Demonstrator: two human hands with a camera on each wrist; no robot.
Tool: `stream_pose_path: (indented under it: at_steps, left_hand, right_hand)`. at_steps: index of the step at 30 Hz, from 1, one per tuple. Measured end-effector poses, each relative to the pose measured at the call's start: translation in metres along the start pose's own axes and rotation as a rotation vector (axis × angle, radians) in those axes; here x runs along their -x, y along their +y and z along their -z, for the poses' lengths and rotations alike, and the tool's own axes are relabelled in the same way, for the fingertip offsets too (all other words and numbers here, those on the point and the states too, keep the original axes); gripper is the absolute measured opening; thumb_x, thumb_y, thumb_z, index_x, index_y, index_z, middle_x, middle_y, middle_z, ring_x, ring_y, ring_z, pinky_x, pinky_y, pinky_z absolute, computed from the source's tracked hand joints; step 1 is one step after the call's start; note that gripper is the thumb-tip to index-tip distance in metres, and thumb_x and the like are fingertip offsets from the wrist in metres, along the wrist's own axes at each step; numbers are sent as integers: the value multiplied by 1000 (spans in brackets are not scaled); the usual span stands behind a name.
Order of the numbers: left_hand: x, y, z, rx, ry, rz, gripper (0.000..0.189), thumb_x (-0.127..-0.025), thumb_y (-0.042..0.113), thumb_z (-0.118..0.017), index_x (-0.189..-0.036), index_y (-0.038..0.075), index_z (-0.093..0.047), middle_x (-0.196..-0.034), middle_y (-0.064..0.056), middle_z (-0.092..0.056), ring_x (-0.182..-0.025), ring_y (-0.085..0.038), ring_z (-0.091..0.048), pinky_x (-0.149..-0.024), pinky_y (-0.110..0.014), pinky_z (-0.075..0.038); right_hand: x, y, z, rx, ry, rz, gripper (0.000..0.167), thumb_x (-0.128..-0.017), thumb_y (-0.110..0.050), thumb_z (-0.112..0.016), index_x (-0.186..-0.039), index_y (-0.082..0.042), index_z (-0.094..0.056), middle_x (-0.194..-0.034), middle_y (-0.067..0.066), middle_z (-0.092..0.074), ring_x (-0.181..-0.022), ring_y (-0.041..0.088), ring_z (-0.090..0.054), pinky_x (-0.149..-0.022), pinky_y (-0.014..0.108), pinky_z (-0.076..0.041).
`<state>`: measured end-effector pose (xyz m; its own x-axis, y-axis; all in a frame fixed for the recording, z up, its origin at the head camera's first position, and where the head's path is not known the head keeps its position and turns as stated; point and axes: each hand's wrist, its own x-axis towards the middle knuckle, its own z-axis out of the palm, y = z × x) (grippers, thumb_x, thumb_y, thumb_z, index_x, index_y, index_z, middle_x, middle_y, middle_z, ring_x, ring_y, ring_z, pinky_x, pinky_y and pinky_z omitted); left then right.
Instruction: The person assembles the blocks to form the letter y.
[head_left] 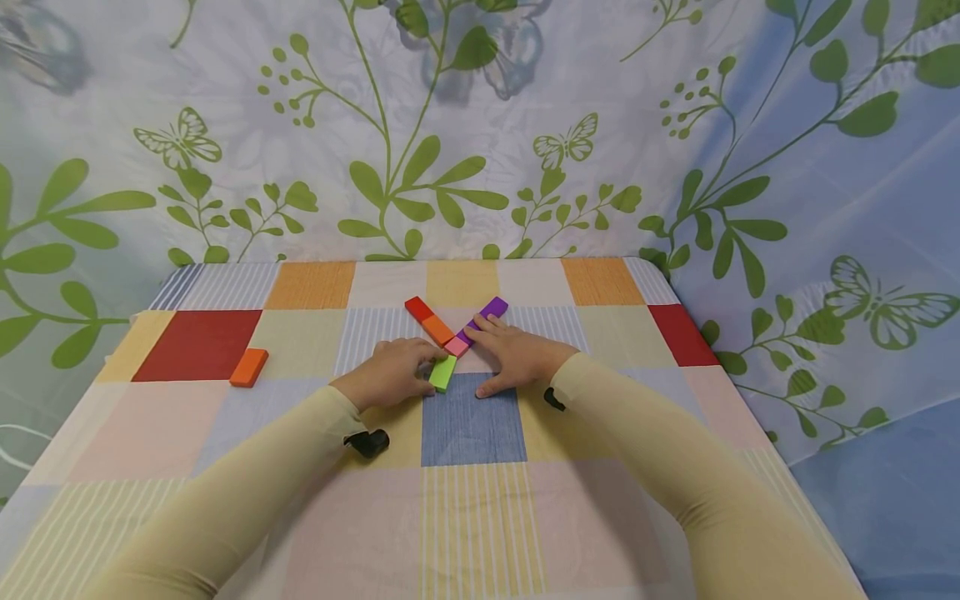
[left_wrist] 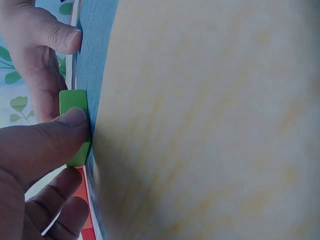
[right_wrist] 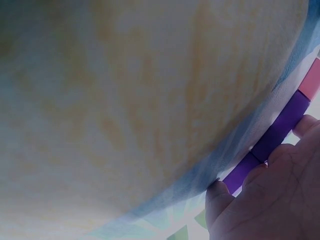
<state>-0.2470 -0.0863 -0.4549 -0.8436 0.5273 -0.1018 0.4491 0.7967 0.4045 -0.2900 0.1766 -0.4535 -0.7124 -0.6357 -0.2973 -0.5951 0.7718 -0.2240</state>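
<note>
My left hand (head_left: 393, 372) pinches a green block (head_left: 442, 373), its thumb lying across the block's face in the left wrist view. The green block's upper end is right by a pink block (head_left: 456, 345). From there two purple blocks (head_left: 491, 310) run end to end up to the right. An orange block (head_left: 437, 330) and a red block (head_left: 417, 308) line up toward the upper left. My right hand (head_left: 517, 354) lies with fingers spread, fingertips touching the purple blocks and the thumb out on the blue cloth patch.
Another orange block (head_left: 249, 367) lies alone at the left of the table. A patchwork cloth (head_left: 480, 525) covers the table. Behind it and to the right hang leaf-patterned curtains (head_left: 480, 125). A white cord (head_left: 22, 446) shows at the left edge.
</note>
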Motion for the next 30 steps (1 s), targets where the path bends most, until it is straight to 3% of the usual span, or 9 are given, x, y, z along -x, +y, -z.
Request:
stream_pose_path:
  at_steps: [30]
  left_hand:
    - [-1,2,1,-6,-5,3,60,-94,29,-81,-149,18,-60,-153,-7,-59,-146,-35,-50,-111,-61,-36]
  right_hand:
    - [1,-1,1,0,-4,-1,117,-85,-71,-74,-171,-23,-10,-179,8,1,-166,31,2,-133,51,-11]
